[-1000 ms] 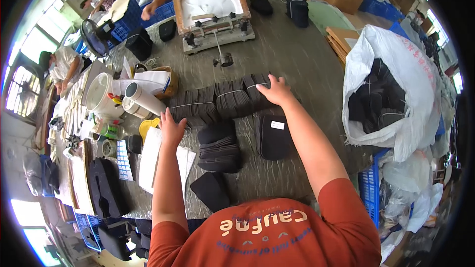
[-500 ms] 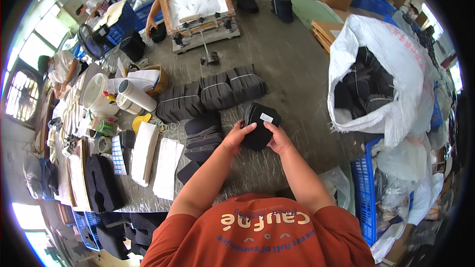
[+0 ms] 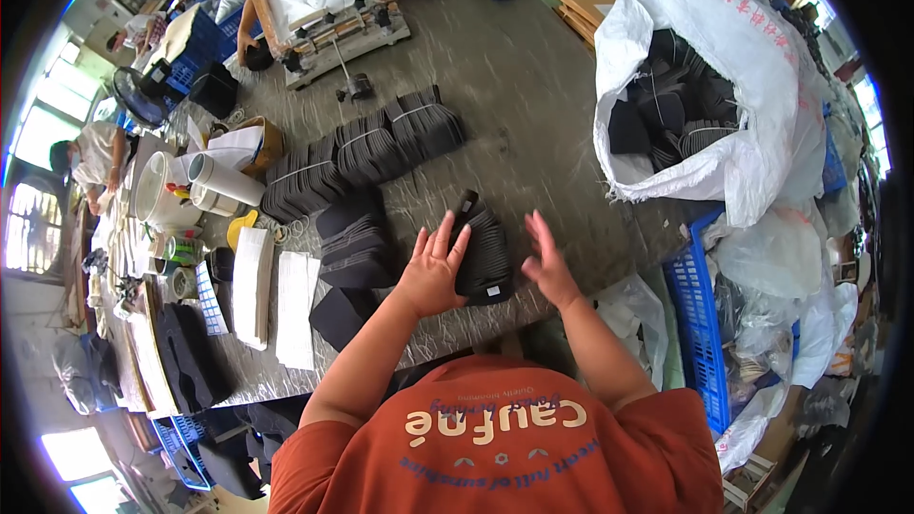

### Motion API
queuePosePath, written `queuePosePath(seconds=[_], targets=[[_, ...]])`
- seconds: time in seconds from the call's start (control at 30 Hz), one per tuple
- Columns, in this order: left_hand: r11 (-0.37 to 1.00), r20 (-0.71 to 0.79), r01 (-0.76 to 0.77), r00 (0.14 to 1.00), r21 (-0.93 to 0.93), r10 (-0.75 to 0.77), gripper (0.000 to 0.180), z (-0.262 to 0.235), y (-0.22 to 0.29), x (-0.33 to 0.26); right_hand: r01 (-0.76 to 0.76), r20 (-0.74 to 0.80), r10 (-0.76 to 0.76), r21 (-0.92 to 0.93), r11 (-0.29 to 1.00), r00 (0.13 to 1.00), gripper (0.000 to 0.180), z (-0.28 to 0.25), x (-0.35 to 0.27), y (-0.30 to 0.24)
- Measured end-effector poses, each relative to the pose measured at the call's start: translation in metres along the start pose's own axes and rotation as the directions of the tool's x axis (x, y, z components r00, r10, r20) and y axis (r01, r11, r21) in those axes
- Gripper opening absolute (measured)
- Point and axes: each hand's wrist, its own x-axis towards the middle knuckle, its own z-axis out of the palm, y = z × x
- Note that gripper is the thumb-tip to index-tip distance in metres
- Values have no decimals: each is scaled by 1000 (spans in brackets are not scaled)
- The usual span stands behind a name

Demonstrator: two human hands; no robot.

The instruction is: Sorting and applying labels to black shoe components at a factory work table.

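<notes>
A fanned stack of black fabric pads [image 3: 487,246] lies on the dark table in front of me, with a small white label on its near end. Along its left side rests my left hand [image 3: 433,271], fingers spread and touching or nearly touching the pads. My right hand [image 3: 549,265] hovers to the right of the stack, open and holding nothing, its fingers slightly blurred. Left of my left hand sits another stack of black pads [image 3: 357,243], with a loose black piece [image 3: 343,314] nearer to me. Farther off, banded bundles of black pads [image 3: 367,148] stand in a row.
On the left are white paper strips [image 3: 252,287], a white cup [image 3: 227,178] and a yellow scoop-like item [image 3: 242,227]. A large white sack [image 3: 762,133] of black pads stands right, above a blue crate [image 3: 700,324]. Across the table, a person works beside a framed screen press [image 3: 324,0].
The labelled pads held between both hands now lie as a fanned stack on the table. My hands have opened and moved apart. The whole view has shifted and turned slightly.
</notes>
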Motion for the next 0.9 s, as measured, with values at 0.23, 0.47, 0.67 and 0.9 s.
queuePosePath(seconds=[0.23,0.47,0.67,0.9], targets=[[999,-19,27,999,-32,-28,122,13,6,-5,82,242,-112,131,988,964,103,22,58,8],[997,-156,58,986,-52,-65,125,19,9,0,-61,351,-13,200,978,936,113,33,53,20],[993,-168,56,983,-99,-72,112,18,7,-9,582,654,55,-705,405,754,125,43,36,-84],[950,-253,5,964,-311,-88,112,37,6,-11,589,597,257,-799,116,760,114,61,41,-87]])
